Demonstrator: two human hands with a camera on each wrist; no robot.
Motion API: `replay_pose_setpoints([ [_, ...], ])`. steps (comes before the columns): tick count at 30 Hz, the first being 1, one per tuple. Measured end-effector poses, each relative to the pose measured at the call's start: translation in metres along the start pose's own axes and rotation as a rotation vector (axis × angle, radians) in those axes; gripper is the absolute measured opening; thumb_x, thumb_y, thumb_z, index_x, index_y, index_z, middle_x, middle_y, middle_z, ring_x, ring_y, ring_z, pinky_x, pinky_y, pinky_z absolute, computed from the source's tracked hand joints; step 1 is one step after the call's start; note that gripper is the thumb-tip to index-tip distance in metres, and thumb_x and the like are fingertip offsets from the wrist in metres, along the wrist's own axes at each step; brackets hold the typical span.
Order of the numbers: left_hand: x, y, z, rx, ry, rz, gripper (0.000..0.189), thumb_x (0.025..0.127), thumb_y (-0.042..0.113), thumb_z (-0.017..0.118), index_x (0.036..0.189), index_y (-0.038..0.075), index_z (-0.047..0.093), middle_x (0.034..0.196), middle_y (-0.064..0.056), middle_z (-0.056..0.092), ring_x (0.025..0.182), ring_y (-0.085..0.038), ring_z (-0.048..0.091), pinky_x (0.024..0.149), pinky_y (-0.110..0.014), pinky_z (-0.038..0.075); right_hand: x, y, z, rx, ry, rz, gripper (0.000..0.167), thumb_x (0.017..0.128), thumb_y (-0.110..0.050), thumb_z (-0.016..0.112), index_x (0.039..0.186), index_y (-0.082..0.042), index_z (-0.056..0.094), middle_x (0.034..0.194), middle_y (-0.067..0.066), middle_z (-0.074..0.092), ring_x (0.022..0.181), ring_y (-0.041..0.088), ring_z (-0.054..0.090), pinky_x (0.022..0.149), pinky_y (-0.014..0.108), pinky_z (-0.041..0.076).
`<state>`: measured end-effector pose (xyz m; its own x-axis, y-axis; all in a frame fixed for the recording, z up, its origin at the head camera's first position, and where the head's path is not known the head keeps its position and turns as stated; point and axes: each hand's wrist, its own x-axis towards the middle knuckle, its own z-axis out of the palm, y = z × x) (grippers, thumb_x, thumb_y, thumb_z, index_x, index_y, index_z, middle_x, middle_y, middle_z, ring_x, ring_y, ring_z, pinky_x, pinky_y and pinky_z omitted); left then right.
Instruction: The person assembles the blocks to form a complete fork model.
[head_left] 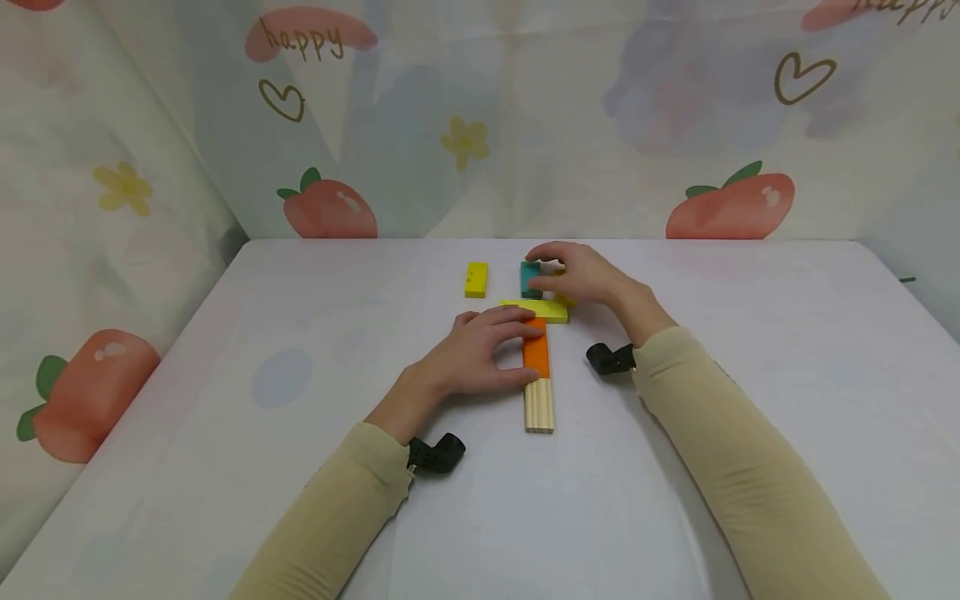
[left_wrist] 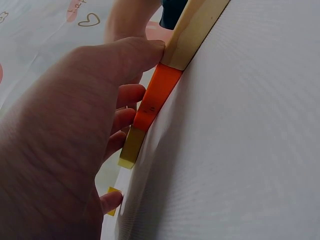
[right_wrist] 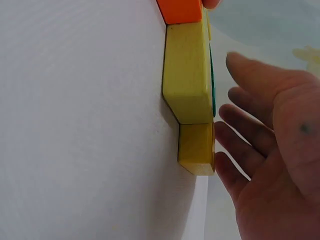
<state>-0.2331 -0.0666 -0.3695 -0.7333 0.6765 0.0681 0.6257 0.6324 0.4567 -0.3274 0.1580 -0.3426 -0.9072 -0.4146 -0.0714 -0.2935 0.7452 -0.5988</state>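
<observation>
My left hand lies beside the row of blocks, thumb tip at the natural-wood block and fingertips on the orange block and close to the crosswise yellow block. In the left wrist view, the thumb touches the end of the wood block. My right hand hovers over the teal block, which it partly covers, and another yellow block. Loosely bent and spread, its fingers show a gap from the blocks in the right wrist view.
A separate yellow block stands left of the teal one on the white-covered table. A printed curtain hangs behind the table. Black camera mounts sit at both wrists.
</observation>
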Motion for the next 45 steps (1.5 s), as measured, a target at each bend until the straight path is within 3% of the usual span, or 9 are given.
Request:
replay_pose_setpoints([
  [8,0.0005,-0.0006,0.0005,0.003,-0.005,-0.005,0.056,0.094,0.051,0.066,0.144,0.024,0.061,0.158,0.004,0.045,0.149,-0.011,0.033,0.117,-0.053,0.023,0.0028,0.0006,0.0004,-0.018,-0.012,0.044,0.045,0.104,-0.025,0.061,0.143,-0.006,0.056,0.148,0.02,0.052,0.138,0.04,0.047,0.117,0.054,0.035],
  [45,0.0007,-0.0002,0.0014,0.004,0.009,0.009,0.055,0.094,0.049,0.068,0.141,0.023,0.063,0.156,0.002,0.047,0.148,-0.011,0.035,0.115,-0.053,0.025,-0.0024,-0.0021,0.001,-0.017,-0.042,0.051,0.046,0.1,-0.025,0.067,0.141,-0.007,0.058,0.144,0.019,0.055,0.131,0.036,0.049,0.117,0.052,0.035],
])
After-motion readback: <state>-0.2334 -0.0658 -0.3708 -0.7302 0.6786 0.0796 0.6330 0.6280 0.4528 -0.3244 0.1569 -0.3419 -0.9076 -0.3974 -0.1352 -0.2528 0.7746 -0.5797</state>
